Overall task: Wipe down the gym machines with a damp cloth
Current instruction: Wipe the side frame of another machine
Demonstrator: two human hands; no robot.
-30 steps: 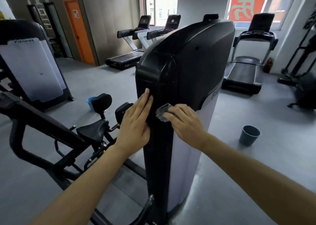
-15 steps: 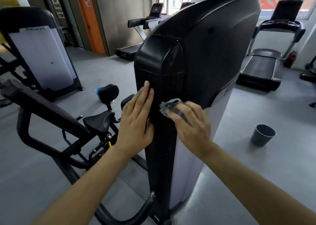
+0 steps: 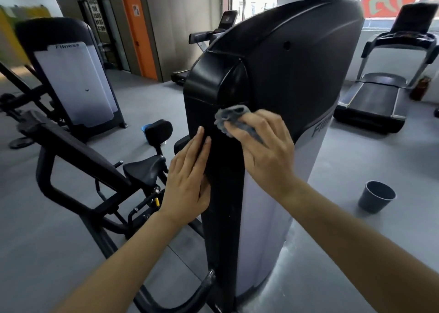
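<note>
1. The cloth [image 3: 234,120] is showing only its bunched front edge and one strip between the fingers [image 3: 270,122] of the right hand [image 3: 266,153]; the rest is lying hidden under that hand; its thumb is hiding too.
2. The left hand [image 3: 187,182] is lying flat on the machine [image 3: 297,75], covering its own palm; both forearms and the machine's base are running off the bottom edge.
3. The lettering [image 3: 319,128] on the machine's grey band is curving out of sight after its first letters.
4. A blue tub [image 3: 144,128] is peeking out from behind a black pad [image 3: 160,130].
5. A treadmill [image 3: 206,37] is standing largely hidden behind the machine; the red banner [image 3: 384,1] is being cropped by the top edge; the wall poster [image 3: 98,19] is reading too small; a yellow shape [image 3: 14,29] is blurring at left.
</note>
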